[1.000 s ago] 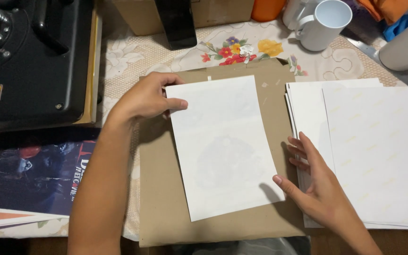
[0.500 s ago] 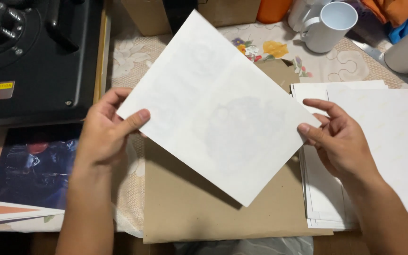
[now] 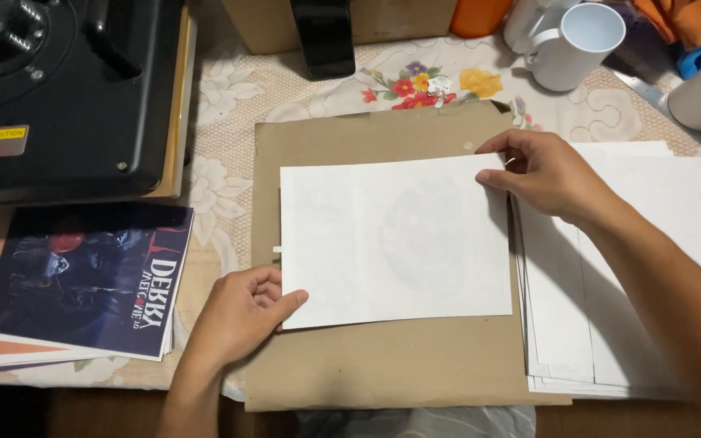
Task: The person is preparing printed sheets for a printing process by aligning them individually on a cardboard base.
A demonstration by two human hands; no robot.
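Holding the white rectangular sheet of paper at two opposite corners, the hands now have it lying flat and lengthwise. The left hand pinches the lower left corner, thumb on top and fingers curled under the edge; the right hand grips the upper right corner between thumb and fingertips. Half a second ago the sheet was lifted off the surface and tilted like a diamond between the hands, and a second ago it lay upright in portrait; now it has been turned a quarter and set down in landscape. I judge from this that the turning is done and the sheet is being squared up, since its long edges run roughly parallel to the board beneath it.

That board is a flat brown cardboard panel, and the sheet rests on its middle, with brown margin showing on every side. A faint grey image shows through the paper. Just beside the right hand, touching the cardboard's right edge, lies a stack of white paper sheets under the right forearm. To the left of the left hand sits a pile of dark printed posters, and behind it a black heat press machine. Further back on the desk, covered by a cream floral tablecloth, stand a white ceramic mug and a black upright phone-like object.
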